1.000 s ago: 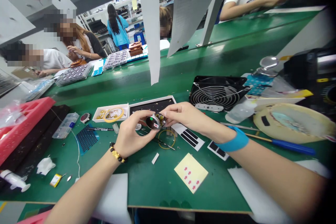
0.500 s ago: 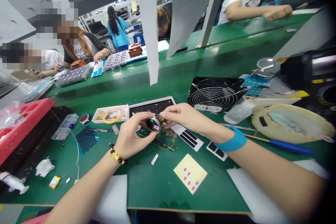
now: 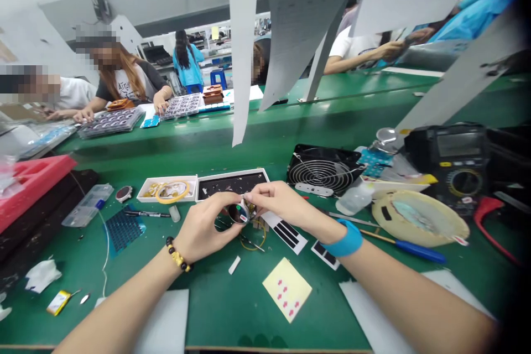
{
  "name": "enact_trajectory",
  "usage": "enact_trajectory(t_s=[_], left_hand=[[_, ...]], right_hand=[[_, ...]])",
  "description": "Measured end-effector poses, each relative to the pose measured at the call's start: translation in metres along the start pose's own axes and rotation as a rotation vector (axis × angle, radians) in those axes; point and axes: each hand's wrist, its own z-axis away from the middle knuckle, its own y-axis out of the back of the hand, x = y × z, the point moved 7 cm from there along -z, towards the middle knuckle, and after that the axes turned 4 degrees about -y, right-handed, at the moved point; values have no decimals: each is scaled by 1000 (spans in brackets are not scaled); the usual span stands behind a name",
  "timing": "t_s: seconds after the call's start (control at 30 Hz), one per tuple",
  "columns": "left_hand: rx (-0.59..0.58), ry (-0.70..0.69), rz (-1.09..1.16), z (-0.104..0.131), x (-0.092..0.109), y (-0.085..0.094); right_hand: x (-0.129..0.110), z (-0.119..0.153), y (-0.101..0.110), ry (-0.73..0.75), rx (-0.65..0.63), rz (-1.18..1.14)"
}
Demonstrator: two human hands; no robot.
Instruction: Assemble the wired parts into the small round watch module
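My left hand (image 3: pixel 205 228) holds a round watch case (image 3: pixel 237 213) between thumb and fingers, above the green bench. A green dot and a small white-and-red label show on its dark face. At the case's right edge, my right hand (image 3: pixel 280 204) is closed in a pinch beside small yellowish inner parts (image 3: pixel 250 211); what exactly sits between its fingertips is hidden. Just behind the hands stands a white tray with a black lining (image 3: pixel 232 182). Below them on the bench lie a thin yellow ring (image 3: pixel 262 235) and a strip sheet with black bars (image 3: pixel 286 232).
To the left are a box of yellow rings (image 3: pixel 187 188), a marker (image 3: pixel 145 214), a round watch (image 3: pixel 123 193) and a small battery (image 3: pixel 58 302). A fan (image 3: pixel 326 168), a bottle (image 3: pixel 354 199), a blue-handled screwdriver (image 3: pixel 418 250) and a multimeter (image 3: pixel 462 163) are on the right. Co-workers sit across the bench.
The head view has shifted, bringing more of the multimeter into sight. Both hands stay at the watch case, which has turned slightly. Across the bench, a co-worker's hand has moved.
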Motion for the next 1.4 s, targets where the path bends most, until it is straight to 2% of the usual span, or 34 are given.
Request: enact_trajectory(t_s=[0.5,1.07,1.4], left_hand=[[19,17,31,0,-2,3],[-2,66,25,1,-5,3],[2,45,32,3,-6,1]], right_hand=[[7,-3,1,-58,-34,-71],[4,0,2,-20,-36,-44],[4,-1,2,-14,-55,-31]])
